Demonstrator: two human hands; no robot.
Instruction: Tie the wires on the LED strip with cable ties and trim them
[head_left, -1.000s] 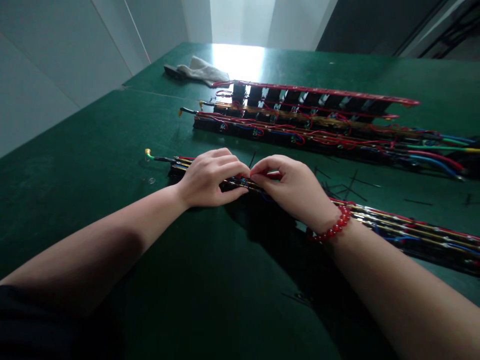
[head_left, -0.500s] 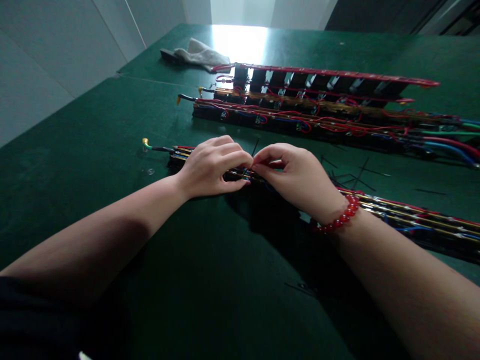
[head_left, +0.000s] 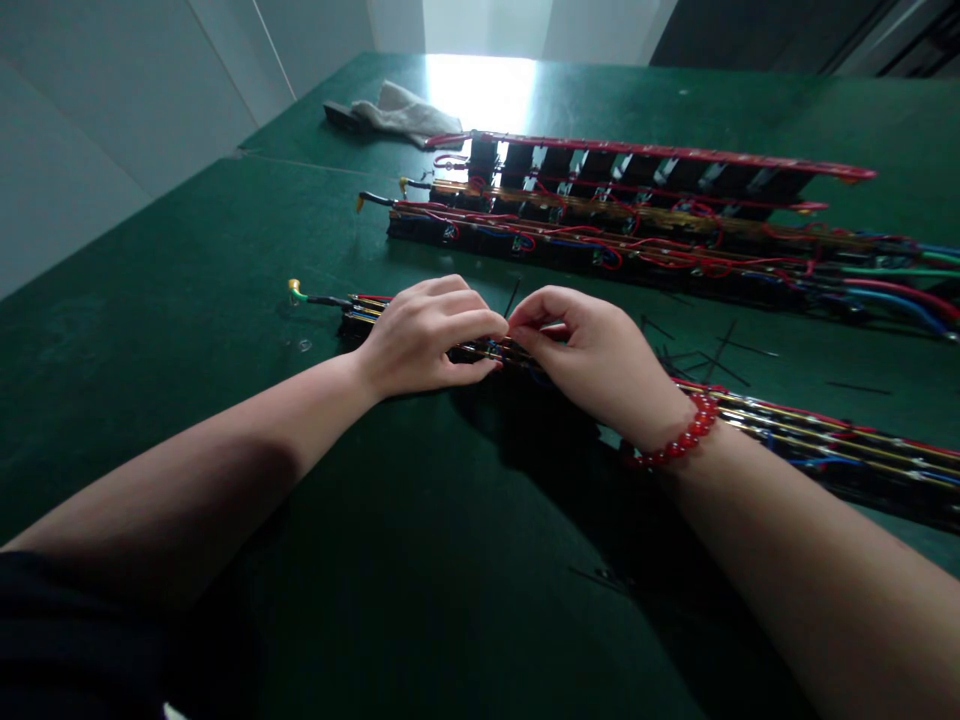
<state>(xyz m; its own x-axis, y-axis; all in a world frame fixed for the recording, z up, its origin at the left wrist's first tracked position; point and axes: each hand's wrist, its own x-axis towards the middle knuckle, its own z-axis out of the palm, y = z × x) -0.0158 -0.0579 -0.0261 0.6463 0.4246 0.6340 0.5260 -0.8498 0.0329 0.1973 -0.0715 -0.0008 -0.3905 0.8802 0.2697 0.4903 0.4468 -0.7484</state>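
A long black wired strip (head_left: pixel 817 440) with gold rails and red and blue wires lies across the green table in front of me. My left hand (head_left: pixel 424 335) rests on its left part with fingers curled and pressed onto the wires. My right hand (head_left: pixel 596 355), with a red bead bracelet (head_left: pixel 675 445) at the wrist, pinches something thin where the fingertips of both hands meet. A thin black tie (head_left: pixel 512 297) sticks up just behind the fingertips. A green lead with a gold tip (head_left: pixel 298 291) juts from the strip's left end.
Further wired strips (head_left: pixel 637 225) of the same kind lie side by side behind, with coloured cables (head_left: pixel 892 285) trailing right. Several loose black ties (head_left: pixel 705 355) are scattered between the rows. A white cloth (head_left: pixel 401 110) lies at the far left by the grey wall.
Both hands stay pinched together at the same spot on the strip; the view has shifted slightly and the fingers have moved only a little.
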